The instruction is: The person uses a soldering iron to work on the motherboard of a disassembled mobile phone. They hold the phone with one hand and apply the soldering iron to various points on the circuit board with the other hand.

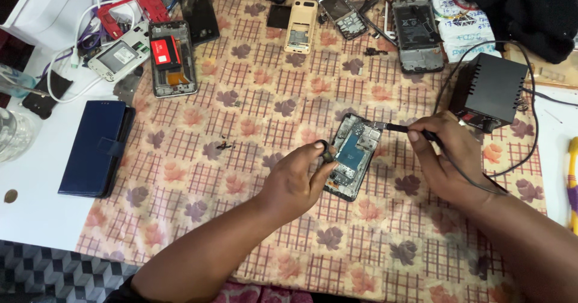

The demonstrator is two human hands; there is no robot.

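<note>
So the opened phone (354, 156) sits mid-table on the floral checked cloth (253, 134), back cover off, board and blue shield showing. Left hand (295, 179) is down at its lower-left edge, thumb and forefinger pinched on a small dark round bit (326, 151), maybe a tweezer end or a little part, can't tell which. The other fingers are curled under, prob steadying the frame. Right hand (448, 161) grips a soldering iron (404, 128) pen-style, fingers pressed tight around the handle, tip right at the top-right corner of the board. Its cord runs back to the black soldering station (489, 91) just behind the hand.

Looks to me like the rework step itself: heat on one joint or connector near that top corner. Next move imo needs a steady tip on that one spot and no sliding, w/ the left hand keeping the phone from shifting.

Rest of the table is donor stuff: a gutted phone w/ a red battery (172, 59), a beige handset (300, 26), another bare frame (415, 32), and a blue wallet case (96, 146) off left.
</note>
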